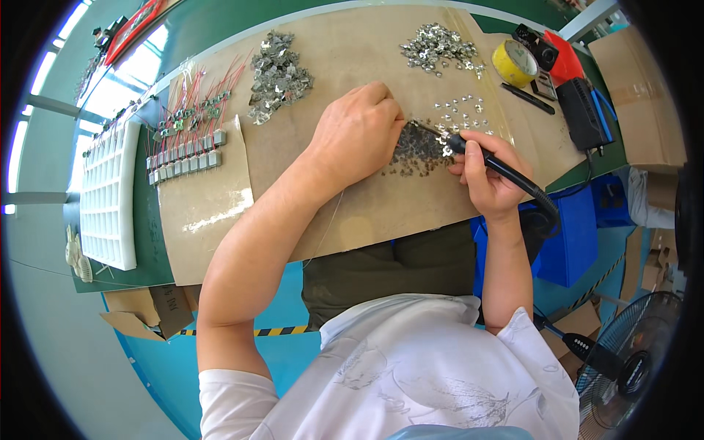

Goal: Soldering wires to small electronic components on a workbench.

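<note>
My right hand [493,180] grips a soldering iron [506,170] by its black handle, the tip pointing left over a spread of small dark metal parts [418,152]. Close by on the left is my left hand [358,133], its fingers curled closed at the edge of those parts; what they hold is hidden. A thin wire [330,224] trails from beneath the left wrist toward the table's front edge. Small silver pieces [462,110] lie loose just beyond the iron's tip.
Silver parts [440,50] and flat metal pieces [279,77] are heaped farther back. Left stand small grey blocks with red wires [185,163] and a white compartment tray [110,198]. Yellow tape [515,63], a black pen-like tool [528,98] and a black box [583,114] are right; a fan [632,370] stands lower right.
</note>
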A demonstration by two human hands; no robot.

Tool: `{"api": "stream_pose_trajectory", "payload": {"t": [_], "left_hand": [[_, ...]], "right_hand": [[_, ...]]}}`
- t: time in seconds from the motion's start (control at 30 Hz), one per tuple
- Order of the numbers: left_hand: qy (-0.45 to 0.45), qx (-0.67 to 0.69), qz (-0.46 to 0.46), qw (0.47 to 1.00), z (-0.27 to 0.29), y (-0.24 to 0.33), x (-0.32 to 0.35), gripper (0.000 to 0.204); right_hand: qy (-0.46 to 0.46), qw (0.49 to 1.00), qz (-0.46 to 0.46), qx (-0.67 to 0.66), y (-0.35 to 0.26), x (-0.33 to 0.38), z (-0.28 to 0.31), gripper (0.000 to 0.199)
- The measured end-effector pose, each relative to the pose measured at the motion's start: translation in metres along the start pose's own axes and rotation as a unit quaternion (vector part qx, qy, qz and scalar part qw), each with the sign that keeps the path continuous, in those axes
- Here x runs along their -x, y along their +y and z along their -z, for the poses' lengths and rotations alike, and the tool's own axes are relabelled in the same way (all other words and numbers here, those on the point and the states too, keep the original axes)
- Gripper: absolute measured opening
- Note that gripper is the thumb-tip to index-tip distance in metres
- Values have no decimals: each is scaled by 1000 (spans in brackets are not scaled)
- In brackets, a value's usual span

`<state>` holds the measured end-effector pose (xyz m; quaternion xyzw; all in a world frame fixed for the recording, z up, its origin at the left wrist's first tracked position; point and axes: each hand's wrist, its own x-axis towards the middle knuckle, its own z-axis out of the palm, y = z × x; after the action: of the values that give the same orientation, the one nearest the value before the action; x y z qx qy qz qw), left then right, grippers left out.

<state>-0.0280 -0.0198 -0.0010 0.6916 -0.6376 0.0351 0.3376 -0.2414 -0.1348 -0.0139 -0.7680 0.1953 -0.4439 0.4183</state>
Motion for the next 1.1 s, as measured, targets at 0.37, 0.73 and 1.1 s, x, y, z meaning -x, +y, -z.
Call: {"api": "stream_pose_trajectory", "payload": {"t": [0.37,0.73,1.1], "left_hand": [[-2,-5,-8,1000,-2,0,-1,8],[29,61,70,995,-1,1,0,11],[-10,109,25,994,6,-3,2,22]], "right_hand": [[-15,999,35,26,1,-3,1,11],[11,1000,9,-9,1,1,1,12],[11,1000,2,-9,2,-1,-1,12]]}}
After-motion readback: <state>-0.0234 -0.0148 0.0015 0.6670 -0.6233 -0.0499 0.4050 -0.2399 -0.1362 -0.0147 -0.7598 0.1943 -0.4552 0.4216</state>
